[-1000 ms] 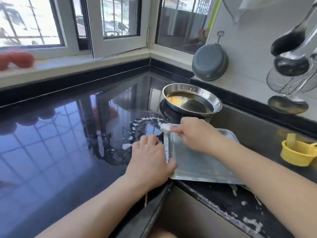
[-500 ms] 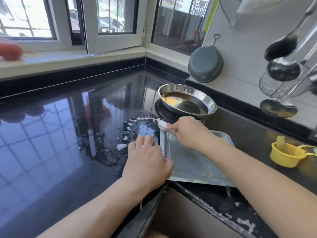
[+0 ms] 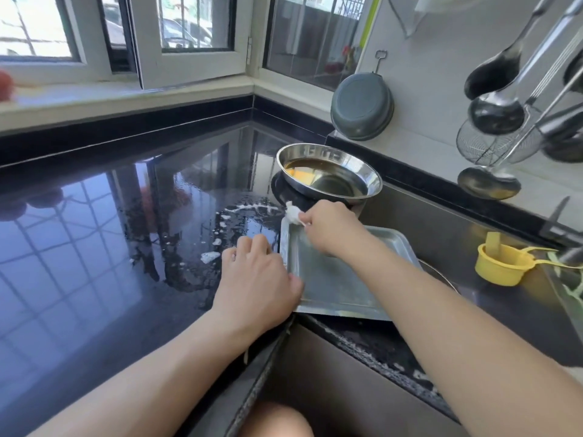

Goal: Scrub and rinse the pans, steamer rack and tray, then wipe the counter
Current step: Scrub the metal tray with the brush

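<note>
Foam-flecked black counter (image 3: 94, 247), windows behind

Glossy black stone surface (image 3: 94, 247), white foam flecks (image 3: 209, 256). Silver rectangular steel tray (image 3: 334, 279). Silver round steel pan (image 3: 329, 175), yellow inside. Yellow plastic cup (image 3: 501, 263).

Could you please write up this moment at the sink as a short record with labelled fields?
setting: black glossy counter beside a sink, under windows
tray: flat metal tray lying across the sink's corner
left hand: left hand grips the tray's left edge
right hand: right hand pinches a white soapy scrubber at the tray's far left corner
pan: round steel pan behind the tray, some liquid inside
suds: white foam patches on the counter left of the tray
other: yellow cup at right; ladles hanging on the wall
</note>
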The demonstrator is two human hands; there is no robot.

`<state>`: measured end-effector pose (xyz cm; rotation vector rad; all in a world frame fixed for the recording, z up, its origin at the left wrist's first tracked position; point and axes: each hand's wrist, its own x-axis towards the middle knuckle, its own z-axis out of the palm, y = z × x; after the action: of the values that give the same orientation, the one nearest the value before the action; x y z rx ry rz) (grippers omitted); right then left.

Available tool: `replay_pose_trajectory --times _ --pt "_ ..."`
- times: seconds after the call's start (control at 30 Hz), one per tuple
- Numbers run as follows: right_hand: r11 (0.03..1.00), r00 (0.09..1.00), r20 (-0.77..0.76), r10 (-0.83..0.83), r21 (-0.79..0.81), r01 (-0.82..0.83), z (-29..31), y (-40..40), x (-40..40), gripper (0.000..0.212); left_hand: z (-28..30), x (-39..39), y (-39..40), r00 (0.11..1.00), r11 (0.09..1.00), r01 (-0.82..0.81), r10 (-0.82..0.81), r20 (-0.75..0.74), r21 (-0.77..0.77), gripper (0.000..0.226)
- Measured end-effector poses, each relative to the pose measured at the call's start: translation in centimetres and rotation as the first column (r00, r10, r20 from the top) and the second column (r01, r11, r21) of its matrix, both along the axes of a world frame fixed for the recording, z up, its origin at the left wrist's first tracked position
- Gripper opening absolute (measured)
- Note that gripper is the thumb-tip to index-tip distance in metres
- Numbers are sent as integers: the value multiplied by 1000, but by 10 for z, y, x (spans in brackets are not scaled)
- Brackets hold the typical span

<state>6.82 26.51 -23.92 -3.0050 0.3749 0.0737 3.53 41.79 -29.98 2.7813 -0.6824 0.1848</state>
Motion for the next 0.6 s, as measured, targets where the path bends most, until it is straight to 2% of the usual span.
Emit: replay_pose_trajectory --times 0.13,0.27,0.33,0.47,0.53,0.6 --pt "975 978 53 -203 -84 207 0 -38 -26 27 -1 0 0 1000 1000 -5 5 -7 -17 27" --pt "932 931 83 -357 -31 360 1 -56 -37 25 -1 0 -1 1000 1000 -5 5 -3 -12 28" --pt "952 948 95 -305 28 304 -3 -42 -29 24 -1 2 -1 1000 1000 1 -2 -8 -11 28" --pt "992 990 129 -52 122 36 -18 11 -14 25 -1 2 -3 1000 1000 4 -4 -11 -1 31" --pt "997 989 146 -34 69 24 -22 10 -15 24 -1 1 -2 1000 1000 -1 1 -6 3 35" --pt "995 988 122 -91 44 86 -19 -11 -23 30 -1 1 -2 1000 1000 -8 8 -10 -5 34"
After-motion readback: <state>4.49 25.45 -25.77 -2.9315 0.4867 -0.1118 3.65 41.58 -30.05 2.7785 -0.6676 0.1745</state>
